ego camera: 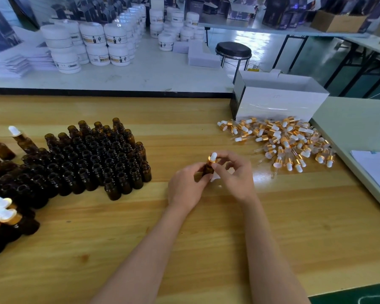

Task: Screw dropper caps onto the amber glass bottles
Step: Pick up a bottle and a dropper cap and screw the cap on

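Where the wooden surface (pixel 184 238) ends at its far edge, a white surface (pixel 140 75) begins. It is stacked on the left with white jars (pixel 92 44); right of them stands one black-topped stool (pixel 233 50), and farther right one cardboard box (pixel 338 21) sits on a back table among dark cartons. On the wooden surface, far left: capped bottles (pixel 7 216), at least five in view, some cut by the frame edge. Next right: a block of uncapped amber bottles (pixel 92 159), upright, packed touching in rows, several dozen, too many to count exactly. Centre: left hand (pixel 184 187) curled round one held bottle (pixel 207 168), its body mostly hidden by fingers; cannot tell whether its base touches the wood. One dropper cap (pixel 212 157), gold collar and white bulb, sits on that bottle's neck, between the two hands. Right hand (pixel 235 174) pinches the collar with thumb and forefinger, other fingers loosely bent. Right of the hands, and apart from them: loose heap of dropper caps (pixel 283 141) lying every way, dozens, uncounted. The heap reaches the foot of one open white box (pixel 279 99). Far right: white paper (pixel 375 165) on a pale adjoining surface.
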